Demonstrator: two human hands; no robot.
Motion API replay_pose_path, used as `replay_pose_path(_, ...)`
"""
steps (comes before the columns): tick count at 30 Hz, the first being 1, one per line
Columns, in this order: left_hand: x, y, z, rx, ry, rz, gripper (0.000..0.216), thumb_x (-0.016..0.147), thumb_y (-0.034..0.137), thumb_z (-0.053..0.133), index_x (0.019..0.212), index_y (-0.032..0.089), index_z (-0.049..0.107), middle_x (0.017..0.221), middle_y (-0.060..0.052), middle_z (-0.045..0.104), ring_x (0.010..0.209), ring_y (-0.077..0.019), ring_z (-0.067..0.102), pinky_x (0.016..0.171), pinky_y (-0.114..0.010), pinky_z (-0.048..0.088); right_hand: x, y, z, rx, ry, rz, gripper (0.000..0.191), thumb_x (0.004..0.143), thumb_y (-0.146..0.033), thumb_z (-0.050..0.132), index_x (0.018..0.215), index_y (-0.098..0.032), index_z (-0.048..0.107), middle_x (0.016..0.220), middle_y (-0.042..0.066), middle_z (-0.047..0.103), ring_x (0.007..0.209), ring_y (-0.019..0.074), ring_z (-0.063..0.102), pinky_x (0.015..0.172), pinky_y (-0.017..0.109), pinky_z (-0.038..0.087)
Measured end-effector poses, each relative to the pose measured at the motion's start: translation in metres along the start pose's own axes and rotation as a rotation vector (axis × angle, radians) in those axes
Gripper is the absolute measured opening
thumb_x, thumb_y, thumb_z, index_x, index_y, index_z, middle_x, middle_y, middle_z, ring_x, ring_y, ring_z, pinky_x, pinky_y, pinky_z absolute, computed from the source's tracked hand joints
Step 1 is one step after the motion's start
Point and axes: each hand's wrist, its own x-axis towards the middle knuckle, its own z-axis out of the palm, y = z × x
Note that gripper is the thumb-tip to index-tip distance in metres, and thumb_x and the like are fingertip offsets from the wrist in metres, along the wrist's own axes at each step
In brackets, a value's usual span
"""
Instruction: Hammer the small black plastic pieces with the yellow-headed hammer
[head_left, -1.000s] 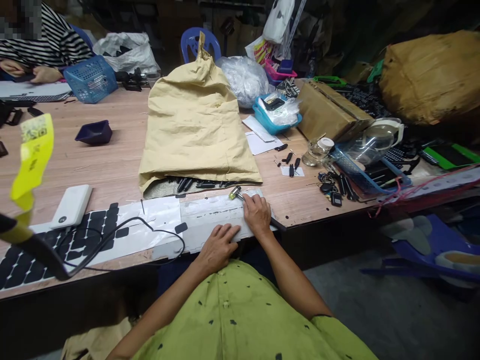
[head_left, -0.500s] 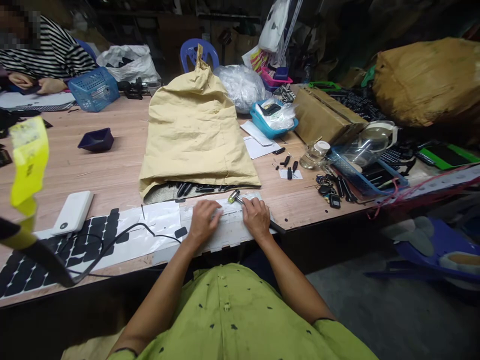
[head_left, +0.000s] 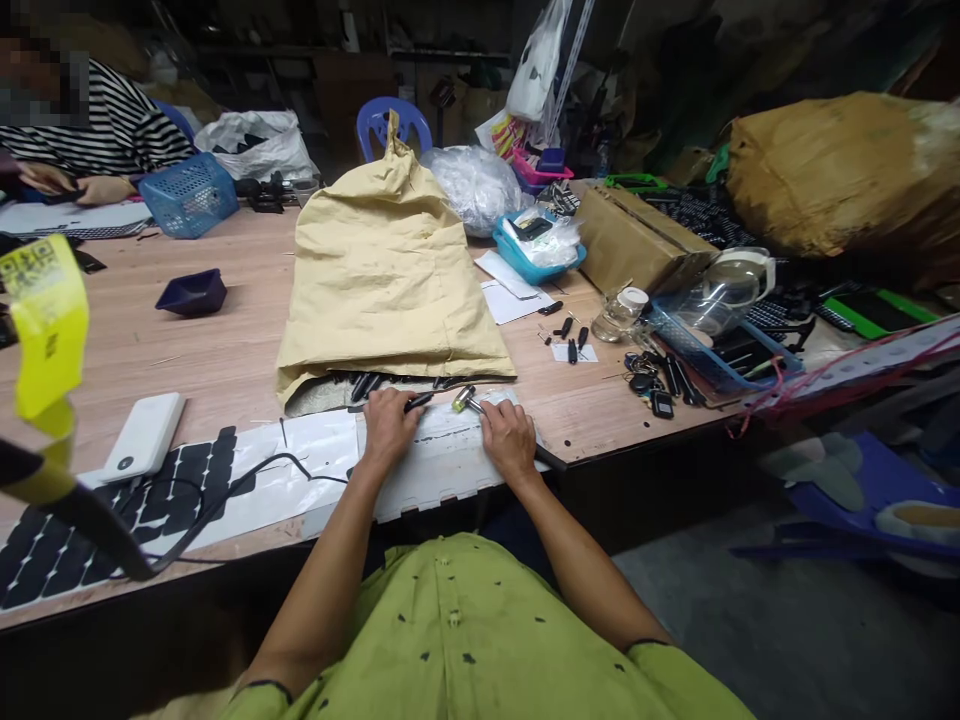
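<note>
My right hand (head_left: 510,437) is closed around a small hammer (head_left: 463,399) with a metal and yellow-green head. Its black handle end sticks out past my wrist. My left hand (head_left: 388,428) pinches a slim black piece (head_left: 419,400), whose pointed end shows beyond the fingers. Both hands are over a white board (head_left: 439,465) at the table's front edge. Just beyond them is a tan cloth bag (head_left: 397,290), its open mouth towards me. Several slim black pieces (head_left: 366,385) lie in that mouth.
To the left lie a white power bank (head_left: 145,437), a cable and a sheet of black stickers. A yellow tag (head_left: 49,325) hangs close to the camera. On the right are black parts, a glass jar (head_left: 619,315), and a blue basket (head_left: 720,345). Another person sits far left.
My left hand has moved slightly forward and left and now grips a slim black piece; before, none showed in its fingers. My right hand keeps the hammer. The view has shifted slightly.
</note>
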Motion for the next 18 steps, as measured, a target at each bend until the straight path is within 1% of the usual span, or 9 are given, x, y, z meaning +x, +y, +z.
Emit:
replay_pose_path(2, -0.013, 0.007, 0.001, -0.053, -0.087, 0.07, 0.016, 0.086, 0.032, 0.071, 0.1, 0.028, 0.078, 0.089, -0.006, 0.07, 0.097, -0.0285, 0.056, 0.086, -0.042, 0.045, 0.0, -0.001, -0.001, 0.005, -0.001, 0.006, 0.029, 0.098, -0.023, 0.055, 0.121, -0.027, 0.072, 0.097, 0.009, 0.062, 0.092, 0.0243, 0.051, 0.077, 0.033, 0.036)
replay_pose_path(4, -0.023, 0.014, 0.006, -0.092, -0.136, 0.107, 0.016, 0.087, 0.03, 0.07, 0.101, 0.028, 0.077, 0.089, -0.005, 0.07, 0.096, -0.0273, 0.057, 0.088, -0.041, 0.045, 0.002, 0.0, -0.002, 0.016, 0.003, 0.012, 0.029, 0.098, -0.022, 0.055, 0.12, -0.026, 0.073, 0.096, 0.009, 0.064, 0.092, 0.0241, 0.052, 0.076, 0.033, 0.038)
replay_pose_path(6, -0.028, 0.017, 0.012, -0.116, -0.123, 0.101, 0.017, 0.087, 0.029, 0.07, 0.103, 0.027, 0.077, 0.091, -0.005, 0.07, 0.095, -0.0267, 0.057, 0.088, -0.041, 0.045, 0.004, 0.0, -0.005, 0.037, 0.0, 0.024, 0.028, 0.097, -0.022, 0.057, 0.119, -0.026, 0.074, 0.096, 0.009, 0.066, 0.092, 0.0239, 0.055, 0.076, 0.033, 0.04)
replay_pose_path(9, -0.028, 0.017, 0.017, -0.133, -0.094, 0.082, 0.017, 0.087, 0.029, 0.07, 0.103, 0.025, 0.075, 0.093, -0.005, 0.071, 0.095, -0.0262, 0.058, 0.088, -0.041, 0.046, 0.005, 0.003, -0.009, 0.115, -0.01, 0.058, 0.027, 0.096, -0.021, 0.057, 0.116, -0.026, 0.075, 0.096, 0.008, 0.068, 0.092, 0.023, 0.059, 0.078, 0.032, 0.044)
replay_pose_path(13, -0.026, 0.015, 0.016, -0.16, -0.116, 0.096, 0.015, 0.087, 0.028, 0.07, 0.1, 0.025, 0.075, 0.091, -0.005, 0.071, 0.094, -0.0256, 0.058, 0.089, -0.041, 0.046, 0.0, 0.003, -0.015, 0.316, 0.019, 0.099, 0.031, 0.097, -0.022, 0.052, 0.118, -0.025, 0.075, 0.101, 0.007, 0.072, 0.096, 0.0215, 0.065, 0.083, 0.031, 0.051)
replay_pose_path(18, -0.026, 0.018, 0.013, -0.185, -0.141, 0.071, 0.015, 0.085, 0.027, 0.07, 0.099, 0.026, 0.075, 0.091, -0.004, 0.07, 0.096, -0.0259, 0.058, 0.09, -0.041, 0.045, -0.013, -0.004, -0.02, 0.555, 0.007, 0.071, 0.034, 0.097, -0.025, 0.048, 0.118, -0.024, 0.075, 0.109, 0.007, 0.076, 0.102, 0.0207, 0.07, 0.089, 0.031, 0.056)
